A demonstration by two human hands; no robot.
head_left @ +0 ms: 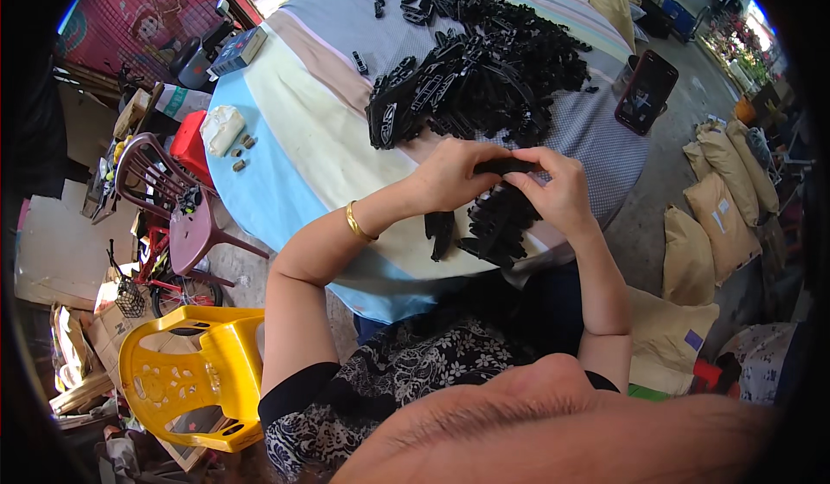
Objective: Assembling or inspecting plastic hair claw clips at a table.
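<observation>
I've got both hands up over the table [285,129] edge, left hand [450,177] & right hand [558,192] pinched shut on one black part [510,166] btwn them. I'd keep fingertips near its ends, press square, w/ small pile [494,224] right below.

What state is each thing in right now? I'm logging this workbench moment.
left hand: closed on one end of the black plastic part.
right hand: pinching its other end.
black plastic part: held between both hands, above the table.
pile of black parts: loose, heaped on the tablecloth.
phone: lying flat, screen dark.
yellow chair: upright, unoccupied.
</observation>
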